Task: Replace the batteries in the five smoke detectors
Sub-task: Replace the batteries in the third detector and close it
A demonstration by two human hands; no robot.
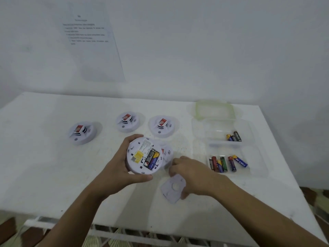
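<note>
Holds a smoke detector [144, 155] underside-up in the left hand [122, 164], grip curled round its rim, just above the worktop [53, 166]. Shows two batteries [152, 158] seated in its open bay. Rests the right hand [192, 175] over a loose back plate [171, 190] on the worktop, grip seemingly pinching its edge, though blurred. Has three more detectors [82, 132] face-up farther back, a fifth detector [168, 154] half hidden behind the held one. Has spare batteries [227, 163] in two clear tubs [258, 168] at right.
</note>
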